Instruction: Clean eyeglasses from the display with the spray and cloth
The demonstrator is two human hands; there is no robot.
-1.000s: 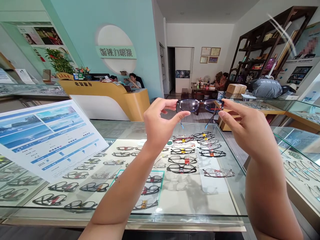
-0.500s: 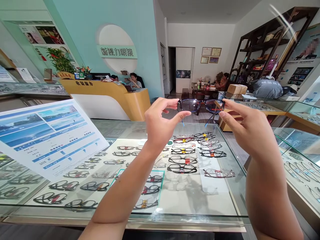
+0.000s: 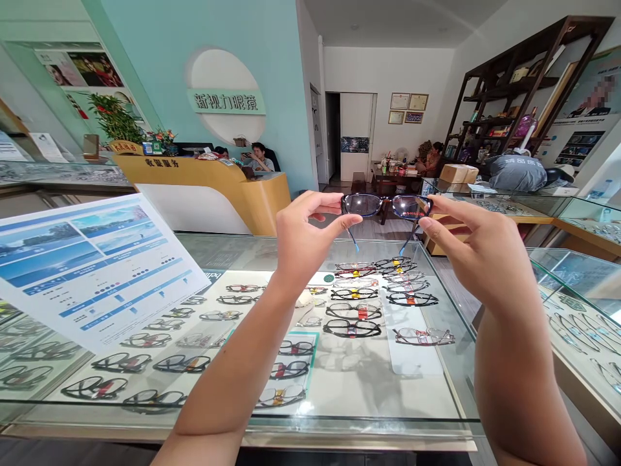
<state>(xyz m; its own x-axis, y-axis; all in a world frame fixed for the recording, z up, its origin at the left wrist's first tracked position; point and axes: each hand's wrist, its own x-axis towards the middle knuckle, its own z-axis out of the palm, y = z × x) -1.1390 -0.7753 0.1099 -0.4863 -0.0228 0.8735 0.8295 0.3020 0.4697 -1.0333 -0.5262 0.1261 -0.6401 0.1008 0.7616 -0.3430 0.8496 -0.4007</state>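
Observation:
A pair of dark-framed eyeglasses (image 3: 363,204) is held up in front of me, above the far edge of a glass display case. Blue tips show on its temples, which hang below the frame, and red lettering marks one lens. My left hand (image 3: 308,230) pinches the frame's left end between thumb and fingers. At the opposite end, my right hand (image 3: 468,239) grips the frame the same way. Beneath my arms, rows of eyeglasses (image 3: 352,328) lie inside the display case (image 3: 378,424), many with coloured tags. My left forearm hides part of these rows.
A printed sheet (image 3: 104,272) leans over the case at left. Behind stands a yellow reception counter (image 3: 266,204) with people seated there. Another glass case (image 3: 577,272) runs along the right. Cardboard boxes (image 3: 458,173) and a dark shelf (image 3: 504,97) are at back right.
The eyeglasses have shifted slightly left and tilted, so more of the temples hangs in view below the frame. Both hands keep their hold and have moved slightly left with them.

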